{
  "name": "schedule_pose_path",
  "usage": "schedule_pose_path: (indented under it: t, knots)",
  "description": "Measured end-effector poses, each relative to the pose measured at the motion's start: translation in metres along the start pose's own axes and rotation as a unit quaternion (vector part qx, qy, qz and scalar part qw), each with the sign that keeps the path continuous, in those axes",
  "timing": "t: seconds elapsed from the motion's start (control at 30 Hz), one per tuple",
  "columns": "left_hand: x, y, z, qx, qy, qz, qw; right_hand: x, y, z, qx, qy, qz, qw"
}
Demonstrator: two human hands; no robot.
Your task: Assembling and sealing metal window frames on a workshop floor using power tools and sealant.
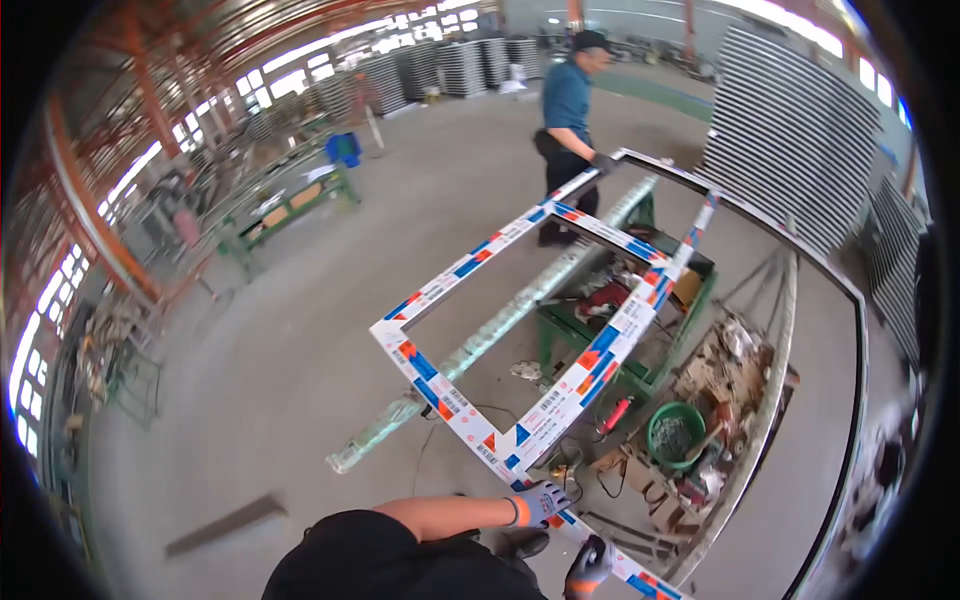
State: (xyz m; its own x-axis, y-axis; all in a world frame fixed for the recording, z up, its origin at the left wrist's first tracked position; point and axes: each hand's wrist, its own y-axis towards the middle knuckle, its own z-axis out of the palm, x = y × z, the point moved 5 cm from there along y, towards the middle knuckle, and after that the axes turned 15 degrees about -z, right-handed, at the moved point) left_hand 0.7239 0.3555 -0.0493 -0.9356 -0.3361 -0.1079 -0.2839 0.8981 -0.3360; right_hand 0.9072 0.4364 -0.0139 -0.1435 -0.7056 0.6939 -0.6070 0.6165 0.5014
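A large window frame (460,270), wrapped in white film with blue and orange patches, stretches from my hands up to the far side. It has a crossbar and lies over a green-wrapped beam (510,312). My left hand (541,502), in a grey glove with an orange cuff, is closed over the near bar. Closer to me, my right hand (590,566) in a matching glove has its fingers curled at the same bar; its palm side is partly hidden. A co-worker (570,115) in a blue shirt and dark cap has a gloved hand (603,163) on the far corner.
Below the frame is a green stand (570,330) with tools. To its right, a cluttered tray (785,330) holds scraps and a green bucket (677,436) of small parts. A red-handled tool (614,415) hangs nearby. Tall stacks of panels (790,130) stand at the back right.
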Motion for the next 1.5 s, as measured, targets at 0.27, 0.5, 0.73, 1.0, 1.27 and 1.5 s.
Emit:
schedule_pose_path:
  t: [0.27,0.5,0.73,1.0,1.27,1.5]
  knots:
    - [0.001,0.005,-0.014,-0.018,0.019,-0.032,0.999,-0.085,-0.129,-0.033,0.233,-0.119,0.251,0.932]
    - [0.01,0.012,0.004,0.057,0.013,-0.027,0.998,-0.183,-0.249,-0.025,0.099,0.194,0.576,0.788]
    - [0.009,0.009,-0.009,0.045,-0.02,-0.004,0.999,-0.256,-0.319,-0.019,-0.03,0.223,0.674,0.704]
    - [0.011,0.017,0.004,0.043,0.031,-0.021,0.998,-0.205,-0.258,-0.024,-0.051,0.197,0.644,0.737]
    - [0.005,0.012,-0.006,0.044,0.022,-0.017,0.999,-0.185,-0.271,-0.021,-0.052,0.192,0.668,0.718]
    - [0.001,0.012,-0.022,0.036,0.042,0.022,0.998,-0.189,-0.293,-0.022,-0.066,0.18,0.679,0.708]
